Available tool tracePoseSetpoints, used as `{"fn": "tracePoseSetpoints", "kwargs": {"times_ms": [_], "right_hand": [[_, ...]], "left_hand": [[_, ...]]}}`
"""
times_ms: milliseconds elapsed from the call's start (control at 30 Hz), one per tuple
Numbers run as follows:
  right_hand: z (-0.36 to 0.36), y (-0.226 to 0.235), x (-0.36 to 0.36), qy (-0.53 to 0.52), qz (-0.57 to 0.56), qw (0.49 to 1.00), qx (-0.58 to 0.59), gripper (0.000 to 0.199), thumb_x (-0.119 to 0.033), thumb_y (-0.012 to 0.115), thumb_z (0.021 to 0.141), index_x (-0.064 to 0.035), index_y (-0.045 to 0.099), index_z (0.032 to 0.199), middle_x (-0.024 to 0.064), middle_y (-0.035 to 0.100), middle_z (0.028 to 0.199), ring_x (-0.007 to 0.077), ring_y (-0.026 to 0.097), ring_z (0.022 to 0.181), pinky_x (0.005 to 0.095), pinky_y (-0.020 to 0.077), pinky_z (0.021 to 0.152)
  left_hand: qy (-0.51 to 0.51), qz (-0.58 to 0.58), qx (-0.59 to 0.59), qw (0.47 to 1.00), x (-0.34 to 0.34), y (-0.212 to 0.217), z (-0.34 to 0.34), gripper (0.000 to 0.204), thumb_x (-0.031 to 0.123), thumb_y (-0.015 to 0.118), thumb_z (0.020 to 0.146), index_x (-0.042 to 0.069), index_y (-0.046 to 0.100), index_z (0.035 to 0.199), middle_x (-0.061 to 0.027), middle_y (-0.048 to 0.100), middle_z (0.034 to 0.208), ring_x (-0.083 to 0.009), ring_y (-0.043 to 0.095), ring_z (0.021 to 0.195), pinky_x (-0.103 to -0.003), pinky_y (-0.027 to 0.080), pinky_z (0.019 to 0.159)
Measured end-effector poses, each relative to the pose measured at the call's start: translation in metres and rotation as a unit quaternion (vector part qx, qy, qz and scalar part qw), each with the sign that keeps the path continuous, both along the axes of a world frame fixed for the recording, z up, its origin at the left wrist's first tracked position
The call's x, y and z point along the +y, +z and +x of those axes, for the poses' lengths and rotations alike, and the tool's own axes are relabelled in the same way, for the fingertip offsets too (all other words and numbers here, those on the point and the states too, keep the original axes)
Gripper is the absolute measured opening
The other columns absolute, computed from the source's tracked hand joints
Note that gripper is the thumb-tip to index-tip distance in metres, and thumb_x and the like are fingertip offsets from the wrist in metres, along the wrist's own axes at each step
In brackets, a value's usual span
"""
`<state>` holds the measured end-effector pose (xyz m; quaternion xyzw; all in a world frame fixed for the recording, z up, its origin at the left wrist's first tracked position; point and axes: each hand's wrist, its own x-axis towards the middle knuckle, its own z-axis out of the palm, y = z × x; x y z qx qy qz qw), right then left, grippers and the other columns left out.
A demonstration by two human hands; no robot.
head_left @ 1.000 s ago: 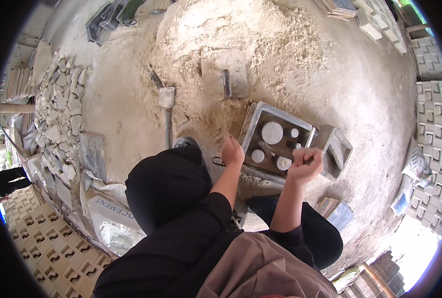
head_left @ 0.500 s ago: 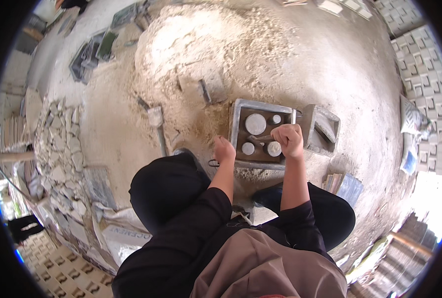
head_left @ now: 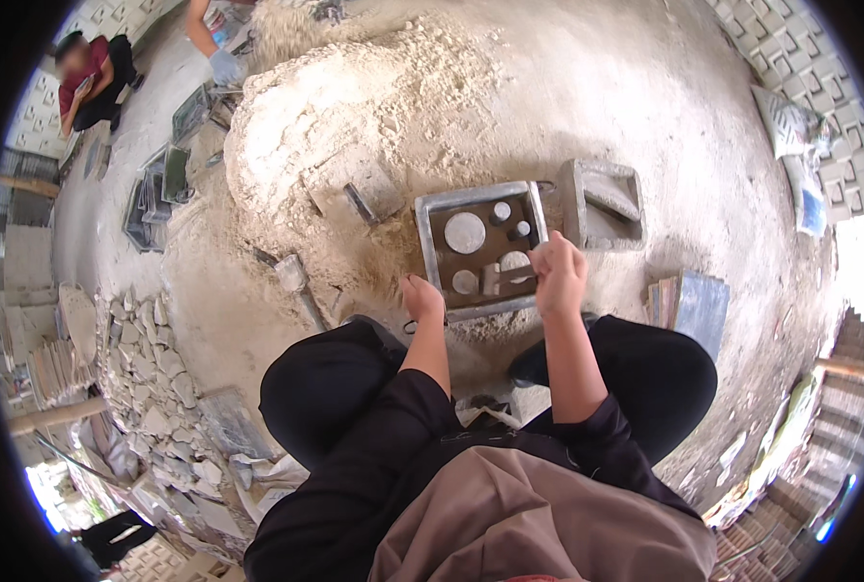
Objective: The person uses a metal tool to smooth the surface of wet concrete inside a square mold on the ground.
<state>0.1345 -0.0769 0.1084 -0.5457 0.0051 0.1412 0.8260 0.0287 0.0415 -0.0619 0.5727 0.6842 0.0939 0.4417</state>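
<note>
In the right hand [head_left: 560,274], tool [head_left: 491,279] now between the near discs [head_left: 464,282]

bright daylight, glare on powder heap [head_left: 320,112], bent fisheye edges, black corners

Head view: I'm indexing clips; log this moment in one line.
left hand: near grey frame; right hand: holding handled tool over frame; frame interior: pale round discs

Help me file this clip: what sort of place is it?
Probably a moulding or casting workshop: a grey frame around pale discs, a heap of powdery material, and stacked patterned blocks.
</note>
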Motion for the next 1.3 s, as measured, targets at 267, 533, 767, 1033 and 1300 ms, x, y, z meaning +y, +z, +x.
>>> {"fn": "tracePoseSetpoints", "kwargs": {"times_ms": [267, 533, 767, 1033, 1300], "right_hand": [[-0.01, -0.001, -0.007, 0.036, -0.059, 0.997, -0.03, 0.034, -0.01, 0.038, 0.085, -0.0062, 0.033, 0.052, -0.0001, 0.034, 0.052, 0.0076, 0.03, 0.049, 0.0233, 0.024, 0.047], [0.002, -0.005, -0.022, 0.092, -0.007, 0.988, -0.123, 0.04, -0.01, 0.036, 0.088, -0.0057, 0.029, 0.049, 0.0019, 0.032, 0.054, 0.0119, 0.03, 0.051, 0.025, 0.0244, 0.048], [-0.016, 0.032, -0.027, 0.25, 0.004, 0.95, -0.188, 0.047, -0.013, 0.04, 0.083, -0.0034, 0.031, 0.039, 0.0069, 0.039, 0.044, 0.0136, 0.033, 0.04, 0.0275, 0.0234, 0.039], [-0.058, 0.004, -0.043, 0.418, -0.082, 0.876, -0.226, 0.032, -0.01, 0.048, 0.073, -0.0038, 0.031, 0.047, 0.0028, 0.034, 0.047, 0.0189, 0.029, 0.045, 0.0306, 0.027, 0.061], [-0.074, -0.001, -0.039, 0.43, -0.115, 0.85, -0.283, 0.029, -0.002, 0.051, 0.072, -0.0037, 0.038, 0.047, 0.0048, 0.035, 0.046, 0.0206, 0.034, 0.044, 0.0316, 0.032, 0.066]], "left_hand": [[0.007, 0.014, -0.024, 1.0, 0.001, -0.004, 0.007, 0.036, 0.031, 0.028, 0.085, 0.009, 0.047, 0.106, -0.0165, 0.054, 0.106, -0.0349, 0.048, 0.1, -0.047, 0.032, 0.086], [0.009, 0.004, -0.027, 1.0, 0.0, -0.008, 0.009, 0.035, 0.031, 0.03, 0.085, 0.009, 0.048, 0.106, -0.0168, 0.054, 0.106, -0.0361, 0.048, 0.1, -0.046, 0.033, 0.085], [-0.024, 0.031, 0.0, 0.999, 0.004, -0.012, 0.005, 0.038, 0.031, 0.028, 0.085, 0.007, 0.047, 0.108, -0.0185, 0.055, 0.104, -0.0382, 0.049, 0.097, -0.047, 0.032, 0.085], [0.004, 0.007, 0.008, 1.0, 0.0, -0.008, 0.007, 0.038, 0.031, 0.026, 0.086, 0.006, 0.046, 0.105, -0.0191, 0.055, 0.104, -0.0387, 0.05, 0.096, -0.049, 0.032, 0.083], [-0.062, 0.016, 0.05, 0.997, 0.005, -0.024, 0.005, 0.038, 0.032, 0.025, 0.086, 0.008, 0.045, 0.107, -0.0178, 0.055, 0.105, -0.0369, 0.05, 0.098, -0.051, 0.029, 0.084]]}}
